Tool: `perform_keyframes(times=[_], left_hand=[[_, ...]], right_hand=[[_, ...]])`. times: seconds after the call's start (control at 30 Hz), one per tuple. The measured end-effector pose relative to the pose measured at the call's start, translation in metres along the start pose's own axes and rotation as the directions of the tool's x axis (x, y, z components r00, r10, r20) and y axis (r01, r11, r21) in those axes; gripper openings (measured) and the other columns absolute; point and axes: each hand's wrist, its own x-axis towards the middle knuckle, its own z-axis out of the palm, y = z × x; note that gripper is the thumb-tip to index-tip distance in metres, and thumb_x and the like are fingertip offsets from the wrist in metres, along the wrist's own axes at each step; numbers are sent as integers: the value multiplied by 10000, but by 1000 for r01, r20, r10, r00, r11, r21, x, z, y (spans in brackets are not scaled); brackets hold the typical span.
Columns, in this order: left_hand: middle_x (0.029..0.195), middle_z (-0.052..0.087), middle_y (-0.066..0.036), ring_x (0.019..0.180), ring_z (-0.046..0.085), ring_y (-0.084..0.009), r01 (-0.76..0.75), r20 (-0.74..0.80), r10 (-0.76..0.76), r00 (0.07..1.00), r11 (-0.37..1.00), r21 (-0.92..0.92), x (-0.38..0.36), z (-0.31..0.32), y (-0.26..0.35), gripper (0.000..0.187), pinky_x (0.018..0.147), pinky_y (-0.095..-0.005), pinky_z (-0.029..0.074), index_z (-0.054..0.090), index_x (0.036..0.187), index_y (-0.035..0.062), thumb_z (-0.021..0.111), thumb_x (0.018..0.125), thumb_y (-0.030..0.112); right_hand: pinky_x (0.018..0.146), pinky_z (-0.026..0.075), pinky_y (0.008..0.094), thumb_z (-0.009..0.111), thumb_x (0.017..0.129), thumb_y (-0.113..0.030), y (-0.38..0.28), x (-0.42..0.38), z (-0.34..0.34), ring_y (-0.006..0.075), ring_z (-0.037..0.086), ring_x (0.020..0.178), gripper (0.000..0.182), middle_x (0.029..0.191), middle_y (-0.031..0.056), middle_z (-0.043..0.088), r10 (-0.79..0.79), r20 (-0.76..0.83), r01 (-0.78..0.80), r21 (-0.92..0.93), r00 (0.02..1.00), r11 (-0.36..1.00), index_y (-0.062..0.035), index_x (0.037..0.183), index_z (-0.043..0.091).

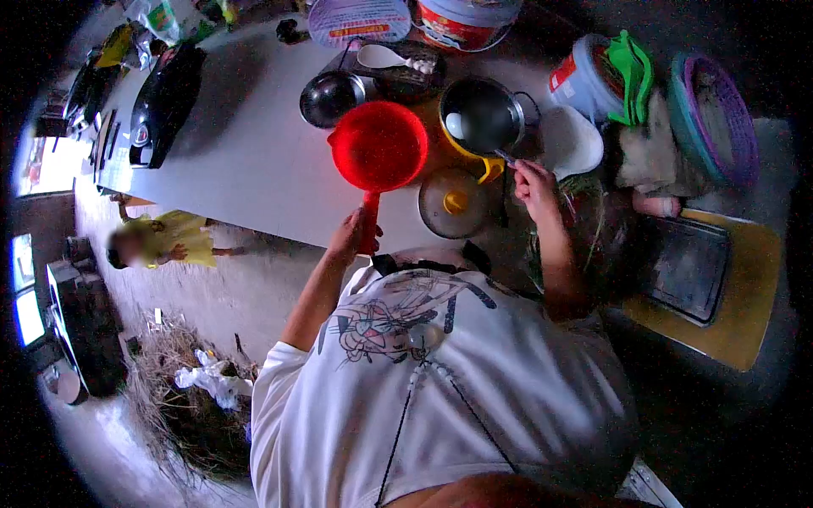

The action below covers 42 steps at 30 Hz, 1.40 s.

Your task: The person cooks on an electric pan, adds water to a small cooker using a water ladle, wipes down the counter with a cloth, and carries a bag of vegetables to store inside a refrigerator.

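My left hand (349, 235) is closed round the handle of a red plastic dipper (379, 146), whose round bowl is held over the table edge. My right hand (535, 188) grips a thin dark handle (506, 157) that reaches to the rim of a metal pot (495, 108); its far end is hard to make out. Inside the pot shows a white, egg-like oval (456, 126). A yellow piece (490, 172) juts out beneath the pot. A glass lid (440, 218) with a yellow knob lies between my hands.
Behind the dipper stand a metal bowl (330, 98) and a white ladle (379, 57). Right of the pot are a white bowl (572, 144), a bucket (584, 80) with a green item, and baskets (745, 127). A person in yellow (182, 239) is beyond the table's left edge.
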Motion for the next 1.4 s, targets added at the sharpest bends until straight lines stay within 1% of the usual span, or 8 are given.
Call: perform_keyframes(times=[0.37, 0.57, 0.63, 0.83, 0.97, 1.07, 1.1, 1.4], left_hand=[[671, 538, -80, 459, 515, -165, -36, -20, 36, 999, 999, -39, -14, 8, 13, 402, 394, -261, 422, 422, 942, 81, 318, 843, 457], [661, 530, -74, 452, 508, -162, -27, 37, 30, 999, 997, -66, -7, 2, 8, 406, 397, -259, 422, 412, 962, 83, 318, 842, 459], [660, 526, -71, 456, 505, -159, -35, 58, 40, 998, 997, -71, -7, 2, 7, 404, 404, -255, 421, 407, 968, 84, 321, 841, 458], [659, 524, -62, 463, 490, -144, 5, 75, -1, 997, 998, -56, -10, 1, 8, 387, 427, -254, 419, 431, 941, 84, 360, 827, 447], [651, 527, -67, 456, 493, -151, -7, 69, 15, 997, 995, -102, -7, 2, 6, 391, 410, -261, 415, 437, 921, 72, 369, 826, 446], [652, 530, -71, 456, 492, -155, -35, 72, 40, 997, 997, -65, 6, -2, 1, 402, 409, -266, 414, 438, 921, 67, 359, 831, 450], [654, 531, -75, 455, 491, -156, -63, 76, 67, 995, 997, -51, 7, -2, 2, 406, 412, -269, 413, 438, 925, 65, 354, 833, 451], [673, 541, -93, 465, 500, -177, -38, 41, 41, 998, 997, -70, -6, 0, 6, 396, 420, -281, 415, 438, 947, 59, 359, 839, 432]], right_hand=[[371, 240, 148, 508, 805, -160, 18, -10, 56, 22, 301, 431, 170, 568, -33, 391, 170, 200, -145, -133, 965, 980, -1, 846, 551], [385, 294, 165, 503, 796, -148, 52, 12, 101, 40, 370, 438, 153, 572, -18, 454, 64, 242, 67, -496, 968, 866, -6, 796, 560], [443, 375, 227, 496, 783, -123, 73, 30, 108, 92, 449, 484, 150, 588, 25, 503, -292, 497, 567, -601, 817, 564, 7, 748, 562], [548, 419, 354, 526, 732, -59, 25, -25, 133, 315, 537, 655, 81, 687, 159, 545, -564, 662, 775, -629, 494, -58, -26, 801, 554], [571, 431, 328, 514, 777, -106, 5, -23, 92, 294, 560, 703, 155, 795, 163, 568, -772, 257, 737, -568, 581, 365, -57, 912, 573], [676, 445, 308, 474, 812, -218, -15, -3, 48, 278, 572, 780, 260, 852, 156, 588, -717, 123, 401, -887, 686, 230, -9, 940, 560], [667, 444, 320, 475, 807, -220, -2, 24, 25, 302, 566, 769, 247, 830, 160, 586, -828, 135, 542, -809, 545, 225, -25, 929, 568], [636, 445, 330, 488, 796, -199, -7, 20, 22, 299, 572, 753, 222, 813, 168, 583, -656, 153, 394, -888, 739, 237, -17, 877, 585]])
